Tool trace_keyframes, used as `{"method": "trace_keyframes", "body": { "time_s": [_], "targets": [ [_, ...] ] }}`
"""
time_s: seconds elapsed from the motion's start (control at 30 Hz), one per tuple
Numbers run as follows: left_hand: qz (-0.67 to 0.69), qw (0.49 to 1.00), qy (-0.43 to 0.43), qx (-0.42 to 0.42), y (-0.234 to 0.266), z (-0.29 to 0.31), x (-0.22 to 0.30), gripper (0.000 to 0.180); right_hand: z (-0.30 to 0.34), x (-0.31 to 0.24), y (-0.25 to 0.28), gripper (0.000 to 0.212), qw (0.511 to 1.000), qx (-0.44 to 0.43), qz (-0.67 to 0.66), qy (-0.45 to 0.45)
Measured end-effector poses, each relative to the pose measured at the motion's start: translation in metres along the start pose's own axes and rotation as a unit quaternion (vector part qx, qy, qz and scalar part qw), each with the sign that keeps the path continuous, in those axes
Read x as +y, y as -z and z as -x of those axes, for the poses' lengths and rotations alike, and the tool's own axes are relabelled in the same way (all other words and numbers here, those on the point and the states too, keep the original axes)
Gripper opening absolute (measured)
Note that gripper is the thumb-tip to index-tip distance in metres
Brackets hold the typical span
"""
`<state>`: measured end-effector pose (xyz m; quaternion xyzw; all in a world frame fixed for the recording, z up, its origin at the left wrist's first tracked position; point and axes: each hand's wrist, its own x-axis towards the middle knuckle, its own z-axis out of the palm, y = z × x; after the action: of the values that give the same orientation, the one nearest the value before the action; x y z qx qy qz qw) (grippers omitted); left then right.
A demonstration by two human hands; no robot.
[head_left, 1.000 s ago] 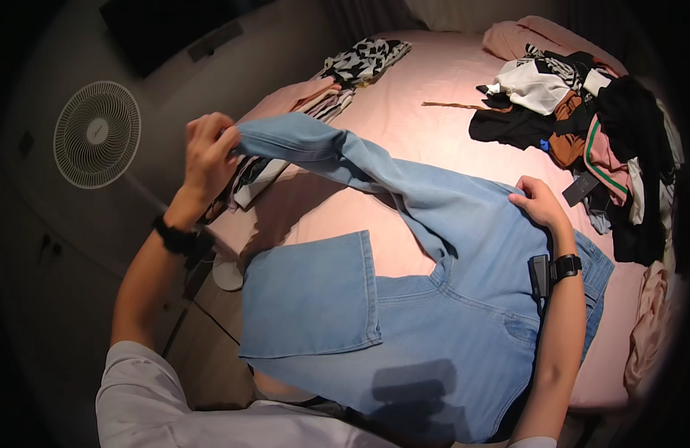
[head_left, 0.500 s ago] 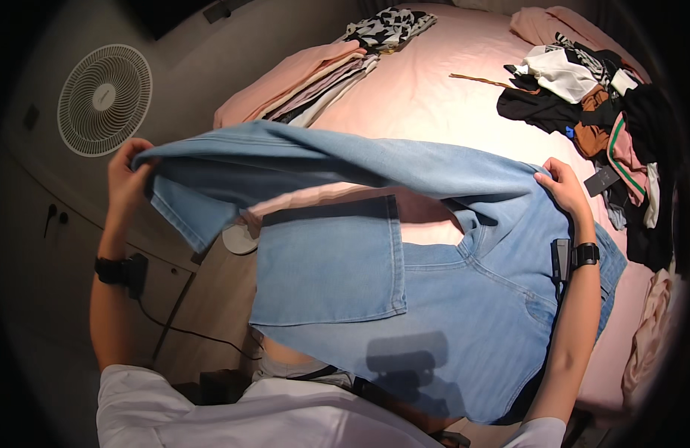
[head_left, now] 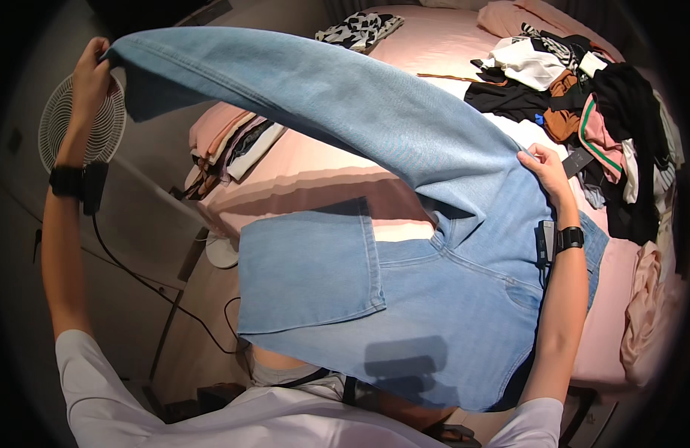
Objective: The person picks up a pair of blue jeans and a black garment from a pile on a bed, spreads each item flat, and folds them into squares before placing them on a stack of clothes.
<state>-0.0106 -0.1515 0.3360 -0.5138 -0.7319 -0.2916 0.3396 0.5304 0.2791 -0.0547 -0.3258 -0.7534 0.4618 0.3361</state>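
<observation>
A pair of light blue jeans point(head_left: 464, 313) spreads in front of me, partly over the near edge of the bed. My left hand point(head_left: 92, 73) is closed on the hem end of one leg, lifted high at the far left. That leg arches through the air toward the right. At its upper part my right hand point(head_left: 545, 170) pinches the denim, thumb on top. The other leg is folded back, its hem end lying flat over the jeans near my lap. The waistband shows beyond my right wrist. Both my wrists wear black straps with small devices.
On the pink bed point(head_left: 434, 39) a heap of mixed clothes point(head_left: 561, 104) lies to the right. A stack of folded clothes point(head_left: 233, 142) sits at the bed's left edge, with a black-and-white patterned cloth point(head_left: 360, 30) behind. A white fan point(head_left: 53, 127) stands left; a cable hangs from my left wrist.
My left hand has risen and moved outward to the left, lifting the jeans leg higher and stretching it into an arch. My right hand keeps its grip and shifts slightly left.
</observation>
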Motion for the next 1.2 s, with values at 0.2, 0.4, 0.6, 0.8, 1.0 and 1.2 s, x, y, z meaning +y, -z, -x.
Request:
{"method": "trace_keyframes", "body": {
  "time_s": [0.2, 0.4, 0.6, 0.8, 1.0, 1.2],
  "targets": [
    [0.162, 0.964, 0.156, -0.139, -0.051, -0.025, 0.045, 0.034, 0.006, -0.004, 0.002, 0.028, 1.0, 0.007, 0.016, -0.013],
    [0.382, 0.881, 0.165, -0.227, -0.115, -0.049, -0.019, 0.034, 0.001, -0.001, -0.012, 0.027, 1.0, -0.02, 0.006, -0.006],
    [0.491, 0.87, -0.029, 0.041, -0.114, -0.01, 0.073, 0.04, 0.0, 0.005, -0.005, 0.029, 1.0, 0.016, 0.021, -0.004],
    [0.115, 0.827, -0.496, -0.237, -0.085, 0.152, 0.147, 0.033, 0.007, 0.006, 0.017, 0.029, 0.998, 0.019, 0.066, -0.004],
    [0.199, 0.714, -0.445, -0.503, -0.103, 0.267, 0.226, 0.037, -0.002, 0.009, -0.005, 0.028, 0.997, 0.001, 0.072, -0.024],
    [0.185, 0.844, -0.31, -0.397, -0.148, 0.277, 0.259, 0.039, 0.005, 0.0, 0.005, 0.029, 0.996, 0.0, 0.077, -0.047]
  ]
}}
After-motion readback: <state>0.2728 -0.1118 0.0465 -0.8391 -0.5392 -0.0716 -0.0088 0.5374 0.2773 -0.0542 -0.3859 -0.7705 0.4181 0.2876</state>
